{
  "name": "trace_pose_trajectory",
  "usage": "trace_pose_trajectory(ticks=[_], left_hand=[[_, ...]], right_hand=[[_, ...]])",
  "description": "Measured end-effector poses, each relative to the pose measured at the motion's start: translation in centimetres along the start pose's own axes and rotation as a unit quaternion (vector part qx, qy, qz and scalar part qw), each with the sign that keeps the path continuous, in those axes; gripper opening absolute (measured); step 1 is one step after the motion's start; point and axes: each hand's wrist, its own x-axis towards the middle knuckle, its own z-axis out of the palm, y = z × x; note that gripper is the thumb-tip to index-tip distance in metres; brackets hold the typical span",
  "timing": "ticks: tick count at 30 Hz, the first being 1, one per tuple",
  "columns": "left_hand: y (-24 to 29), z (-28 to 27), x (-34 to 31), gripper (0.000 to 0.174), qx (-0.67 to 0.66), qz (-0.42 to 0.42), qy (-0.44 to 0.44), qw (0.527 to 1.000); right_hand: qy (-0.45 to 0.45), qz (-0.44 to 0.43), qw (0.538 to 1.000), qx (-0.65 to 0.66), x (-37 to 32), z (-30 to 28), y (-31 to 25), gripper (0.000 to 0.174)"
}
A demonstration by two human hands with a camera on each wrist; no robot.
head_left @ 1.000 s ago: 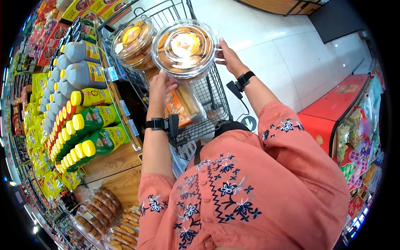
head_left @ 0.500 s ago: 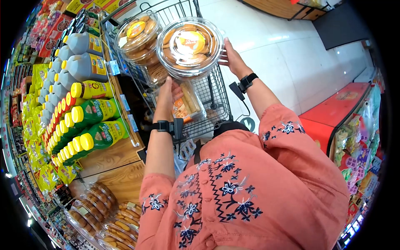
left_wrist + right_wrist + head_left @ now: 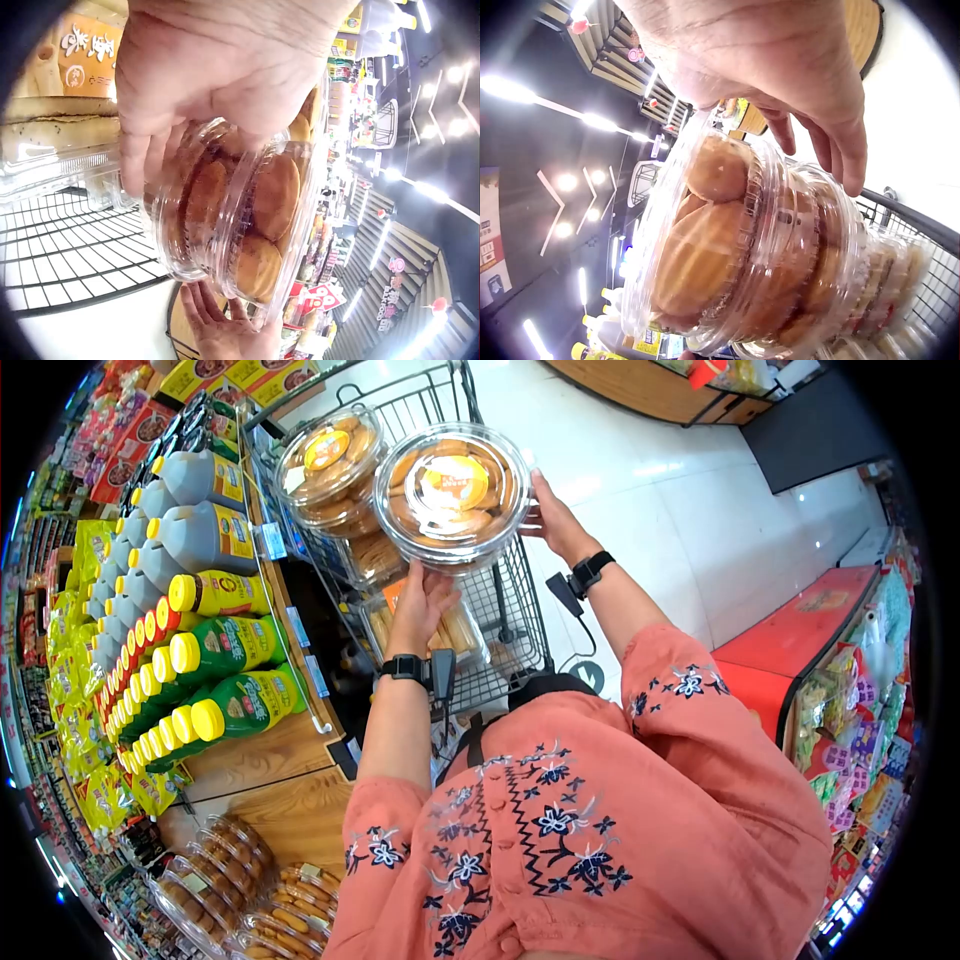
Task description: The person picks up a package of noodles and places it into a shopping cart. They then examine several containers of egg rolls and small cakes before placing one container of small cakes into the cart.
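Cupping my left hand under the near edge of the clear cookie tub, which hangs above the shopping cart, I clasp its far side with my right hand. I judge this mid-carry; setting it down calls for a level tub and a free spot beside the second tub.

Shown reaching forward with both arms: left grip palm-up, fingers curled; right grip at 2 o'clock from it, fingers spread.

The wire shopping cart stands on the white tiled floor and holds a cookie tub and a clear box of bread
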Motion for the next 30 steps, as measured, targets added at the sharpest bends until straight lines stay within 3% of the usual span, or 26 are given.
trace_pose_trajectory(ticks=[12, 15, 18, 30], left_hand=[[0.7, 0.7, 1.4, 0.061, -0.042, 0.016, -0.013, 0.999], [0.8, 1.0, 1.6, 0.059, -0.038, 0.021, -0.020, 0.999], [0.4, 0.9, 1.8, 0.058, -0.021, 0.018, -0.018, 0.999], [0.2, 0.9, 1.1, 0.065, 0.001, 0.025, -0.029, 0.999]], right_hand=[[0.023, -0.003, 1.000, -0.014, 1.8, 0.8, -2.1, 0.083], [0.020, -0.013, 1.000, -0.008, 1.9, 1.0, -2.3, 0.071], [-0.008, -0.022, 0.999, -0.040, 1.5, 0.7, -2.7, 0.083], [0.038, 0.012, 0.999, 0.003, 1.7, -0.9, -0.1, 0.090]])
